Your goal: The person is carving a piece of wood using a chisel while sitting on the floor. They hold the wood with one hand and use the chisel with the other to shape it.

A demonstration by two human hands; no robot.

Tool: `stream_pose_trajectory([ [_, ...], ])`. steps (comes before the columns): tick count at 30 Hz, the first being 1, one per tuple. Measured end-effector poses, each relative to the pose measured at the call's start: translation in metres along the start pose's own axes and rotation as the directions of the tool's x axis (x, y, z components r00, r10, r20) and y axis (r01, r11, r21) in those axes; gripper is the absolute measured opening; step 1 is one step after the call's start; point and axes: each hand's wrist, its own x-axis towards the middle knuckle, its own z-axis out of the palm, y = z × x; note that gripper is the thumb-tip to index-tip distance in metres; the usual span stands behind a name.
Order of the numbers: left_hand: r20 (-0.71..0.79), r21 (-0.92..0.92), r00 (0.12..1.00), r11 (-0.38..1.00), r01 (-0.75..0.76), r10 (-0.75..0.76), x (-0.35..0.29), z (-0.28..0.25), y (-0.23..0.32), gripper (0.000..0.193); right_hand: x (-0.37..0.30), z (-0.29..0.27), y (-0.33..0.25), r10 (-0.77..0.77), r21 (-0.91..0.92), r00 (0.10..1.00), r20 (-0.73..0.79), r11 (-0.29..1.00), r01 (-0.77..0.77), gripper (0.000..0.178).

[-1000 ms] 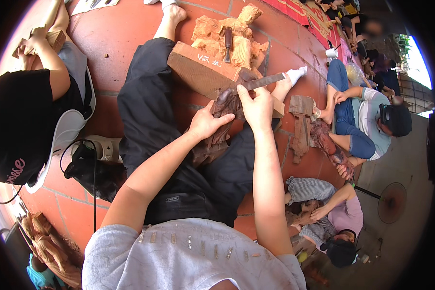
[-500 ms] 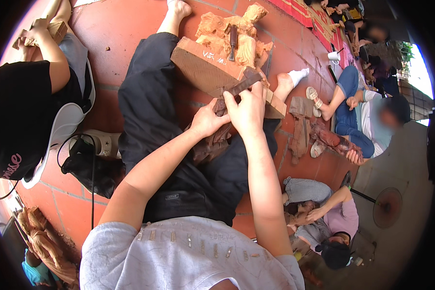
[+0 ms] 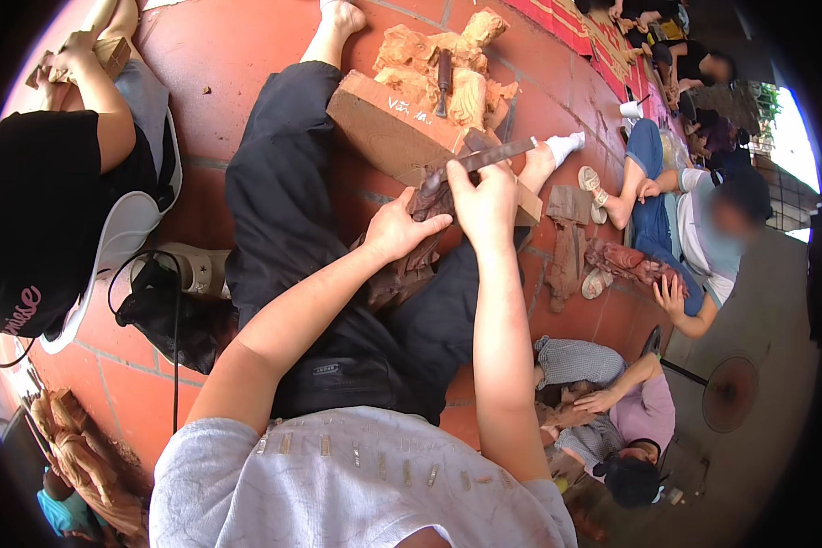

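Observation:
A dark reddish-brown wood carving (image 3: 434, 196) lies across my lap, its lower part (image 3: 402, 279) between my thighs. My left hand (image 3: 402, 226) wraps round its upper part, thumb along the near side. In my closed right hand (image 3: 486, 205) is a flat, bar-shaped tool (image 3: 502, 156), its bright end pointing to the far right; whether it is a file or a chisel I cannot tell. Beyond my hands stands a thick wooden block (image 3: 384, 123) bearing a pale orange carving (image 3: 470, 96). A dark-handled chisel (image 3: 444, 82) rests against that carving.
A brown carved piece (image 3: 569, 247) lies on the red tiles at right. A person in white (image 3: 703, 210) sits beyond it with a reddish carving (image 3: 630, 262); another, in pink (image 3: 644, 406), sits lower right. At left is a person on a white chair (image 3: 123, 247), near a black cable (image 3: 175, 365).
My right hand has moved slightly right and nearer me, and the bar-shaped tool now reaches further right. My left hand stays on the dark carving.

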Motion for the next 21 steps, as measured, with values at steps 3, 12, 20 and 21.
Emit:
stream_pose_trajectory([
  [3, -0.002, 0.021, 1.0, 0.999, 0.027, -0.027, 0.003, -0.001, 0.0, 0.076, -0.016, 0.005, -0.012, -0.144, -0.252, 0.989, 0.03, 0.957, 0.147, 0.019],
  [12, 0.024, -0.001, 0.999, 0.999, 0.044, -0.044, 0.002, -0.002, 0.003, 0.082, -0.024, 0.004, -0.006, -0.268, -0.281, 0.963, -0.012, 0.926, 0.254, 0.016],
  [20, -0.013, -0.019, 1.0, 1.0, 0.011, -0.012, 0.001, 0.002, -0.004, 0.078, -0.018, -0.003, 0.011, -0.318, -0.159, 0.948, -0.009, 0.936, 0.312, 0.019],
  [21, 0.001, -0.028, 1.0, 0.999, 0.018, -0.018, 0.005, 0.001, -0.007, 0.078, -0.026, 0.002, 0.003, -0.204, -0.153, 0.975, 0.092, 0.964, 0.216, 0.023],
])
